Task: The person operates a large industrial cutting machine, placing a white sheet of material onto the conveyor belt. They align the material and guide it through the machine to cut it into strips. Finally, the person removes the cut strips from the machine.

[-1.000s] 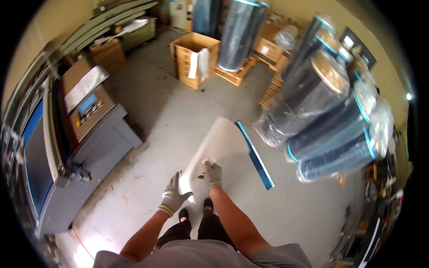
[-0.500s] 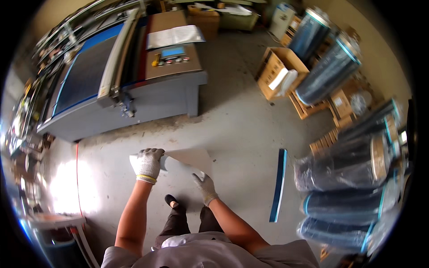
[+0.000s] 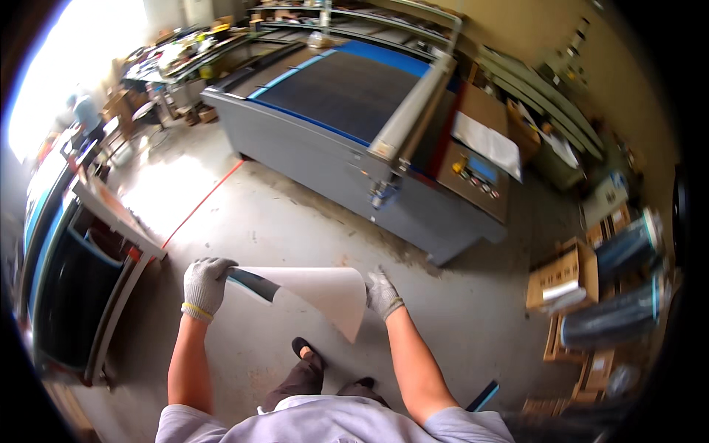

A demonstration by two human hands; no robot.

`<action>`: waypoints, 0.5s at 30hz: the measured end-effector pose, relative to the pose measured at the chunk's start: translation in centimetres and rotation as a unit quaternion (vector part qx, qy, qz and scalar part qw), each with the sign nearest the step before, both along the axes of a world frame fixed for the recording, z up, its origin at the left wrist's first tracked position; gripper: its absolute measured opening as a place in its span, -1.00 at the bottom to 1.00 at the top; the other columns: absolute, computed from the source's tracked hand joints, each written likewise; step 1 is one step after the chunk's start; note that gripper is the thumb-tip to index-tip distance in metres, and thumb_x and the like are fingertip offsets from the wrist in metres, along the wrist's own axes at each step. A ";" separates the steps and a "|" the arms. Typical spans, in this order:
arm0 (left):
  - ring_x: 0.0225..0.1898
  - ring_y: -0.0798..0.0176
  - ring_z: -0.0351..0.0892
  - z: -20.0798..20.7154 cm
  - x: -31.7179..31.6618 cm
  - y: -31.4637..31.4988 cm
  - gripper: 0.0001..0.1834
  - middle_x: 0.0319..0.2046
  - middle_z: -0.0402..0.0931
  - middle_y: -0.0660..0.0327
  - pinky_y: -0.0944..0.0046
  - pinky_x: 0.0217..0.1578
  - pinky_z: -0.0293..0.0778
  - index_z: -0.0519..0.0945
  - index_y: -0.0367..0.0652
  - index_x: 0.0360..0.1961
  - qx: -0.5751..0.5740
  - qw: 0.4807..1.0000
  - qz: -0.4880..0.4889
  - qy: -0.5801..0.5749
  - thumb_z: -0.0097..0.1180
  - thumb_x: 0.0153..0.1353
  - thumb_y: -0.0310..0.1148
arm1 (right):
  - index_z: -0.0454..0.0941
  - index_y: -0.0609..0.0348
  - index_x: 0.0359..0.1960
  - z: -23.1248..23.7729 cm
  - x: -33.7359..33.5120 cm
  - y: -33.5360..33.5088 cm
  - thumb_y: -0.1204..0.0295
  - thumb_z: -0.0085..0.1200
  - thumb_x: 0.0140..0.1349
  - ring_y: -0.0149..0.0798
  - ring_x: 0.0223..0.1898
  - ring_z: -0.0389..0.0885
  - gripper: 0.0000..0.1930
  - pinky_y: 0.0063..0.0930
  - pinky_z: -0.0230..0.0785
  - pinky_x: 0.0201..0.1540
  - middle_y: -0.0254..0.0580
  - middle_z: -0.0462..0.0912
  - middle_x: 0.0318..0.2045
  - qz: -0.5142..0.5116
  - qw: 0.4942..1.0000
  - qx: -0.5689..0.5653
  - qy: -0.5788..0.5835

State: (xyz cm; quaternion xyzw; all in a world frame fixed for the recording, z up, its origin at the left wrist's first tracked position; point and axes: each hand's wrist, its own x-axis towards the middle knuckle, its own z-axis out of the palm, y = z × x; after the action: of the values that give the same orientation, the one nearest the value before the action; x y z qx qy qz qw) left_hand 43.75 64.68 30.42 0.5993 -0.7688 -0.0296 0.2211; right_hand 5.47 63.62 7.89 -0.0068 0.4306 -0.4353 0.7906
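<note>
At far left a dark frame with orange trim (image 3: 111, 244) is seen beside the grey concrete floor (image 3: 281, 221). A large white flexible sheet, curled into a loose roll (image 3: 317, 292), is held above the floor between both gloved hands: the left hand (image 3: 205, 284) is closed round its left end, the right hand (image 3: 382, 294) pinches its right edge. Carrying appears to be in hand; an even hold on both ends is called for next. Beyond stands a grey flatbed machine with a blue-edged dark bed (image 3: 354, 111).
</note>
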 end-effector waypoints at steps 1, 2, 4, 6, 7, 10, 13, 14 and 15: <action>-0.31 0.00 0.60 0.4 2.7 0.7 -0.88 -0.43 0.65 0.14 0.08 -0.20 0.47 0.70 -0.04 -0.39 -0.008 1.000 0.028 0.007 0.13 0.12 -0.37 | 0.21 0.35 0.33 0.6 3.4 -2.2 0.05 0.01 0.32 -0.14 0.17 0.45 -0.29 -0.36 0.33 0.18 0.06 0.45 0.18 0.002 1.000 -0.006 0.019; -0.33 -0.01 0.60 0.6 5.1 1.4 -0.90 -0.43 0.64 0.14 0.09 -0.22 0.47 0.70 -0.04 -0.40 -0.005 0.999 0.053 0.005 0.15 0.10 -0.39 | 0.24 0.35 0.31 0.6 6.2 -4.3 0.10 0.03 0.31 -0.15 0.16 0.46 -0.33 -0.37 0.34 0.17 0.06 0.46 0.18 0.037 0.993 -0.066 0.096; -0.34 -0.01 0.59 0.4 9.9 2.8 -0.92 -0.45 0.64 0.14 0.09 -0.24 0.47 0.70 -0.05 -0.42 -0.019 0.995 0.093 0.017 0.17 0.06 -0.41 | 0.29 0.36 0.27 0.5 11.4 -8.3 0.22 0.07 0.30 -0.18 0.13 0.47 -0.40 -0.39 0.35 0.15 0.06 0.48 0.17 0.100 0.947 -0.192 0.238; -0.35 -0.01 0.60 -0.6 15.0 5.3 -0.91 -0.46 0.63 0.14 0.09 -0.27 0.48 0.69 -0.05 -0.43 -0.029 0.989 0.146 0.025 0.20 -0.01 -0.44 | 0.37 0.37 0.21 1.4 17.8 -12.5 0.34 0.10 0.26 -0.21 0.10 0.51 -0.47 -0.44 0.37 0.12 0.04 0.50 0.15 0.220 0.888 -0.271 0.298; -0.35 -0.02 0.60 -1.1 16.3 5.5 -0.90 -0.45 0.64 0.14 0.09 -0.27 0.49 0.69 -0.05 -0.43 -0.028 0.985 0.159 0.053 0.20 -0.01 -0.44 | 0.38 0.37 0.21 -1.7 18.7 -15.9 0.34 0.09 0.25 -0.20 0.08 0.52 -0.48 -0.44 0.37 0.11 0.03 0.51 0.14 0.269 0.835 -0.338 0.340; -0.35 -0.06 0.61 -2.0 20.5 10.2 -0.87 -0.43 0.65 0.13 0.13 -0.29 0.52 0.70 -0.08 -0.40 -0.007 0.964 0.253 0.086 0.21 -0.04 -0.48 | 0.47 0.33 0.15 -0.3 29.9 -20.6 0.34 0.10 0.23 -0.23 0.01 0.57 -0.53 -0.45 0.41 0.06 0.01 0.59 0.04 0.349 0.761 -0.442 0.321; -0.34 0.07 0.70 -0.8 19.2 12.7 -0.72 -0.42 0.64 -0.03 0.24 -0.27 0.55 0.69 -0.23 -0.30 0.048 0.920 0.332 0.203 0.13 -0.08 -0.69 | 0.59 0.25 0.04 2.8 39.5 -24.1 0.36 0.08 0.18 -0.26 -0.01 0.59 -0.61 -0.47 0.41 0.07 -0.01 0.63 -0.02 0.377 0.698 -0.518 0.320; -0.32 0.13 0.71 -1.1 18.7 13.8 -0.67 -0.40 0.64 -0.05 0.26 -0.24 0.54 0.68 -0.27 -0.25 0.087 0.887 0.371 0.260 0.12 -0.09 -0.74 | 0.61 0.23 0.00 5.3 43.1 -24.4 0.37 0.09 0.15 -0.25 0.01 0.60 -0.62 -0.46 0.40 0.10 0.03 0.64 -0.02 0.405 0.751 -0.439 0.282; -0.32 0.13 0.71 -2.5 18.3 14.4 -0.66 -0.39 0.63 -0.10 0.24 -0.26 0.54 0.68 -0.25 -0.19 0.067 0.891 0.359 0.270 0.12 -0.04 -0.71 | 0.62 0.23 -0.01 6.4 45.6 -25.5 0.40 0.10 0.12 -0.30 -0.07 0.60 -0.62 -0.48 0.42 0.04 -0.03 0.66 -0.08 0.405 0.747 -0.457 0.263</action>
State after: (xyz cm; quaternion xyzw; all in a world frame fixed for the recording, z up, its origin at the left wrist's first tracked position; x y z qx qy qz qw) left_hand 62.05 79.12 27.89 0.8170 -0.4079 -0.1597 0.3751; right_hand 51.08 38.07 14.25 -0.6552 0.3274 -0.2001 0.6508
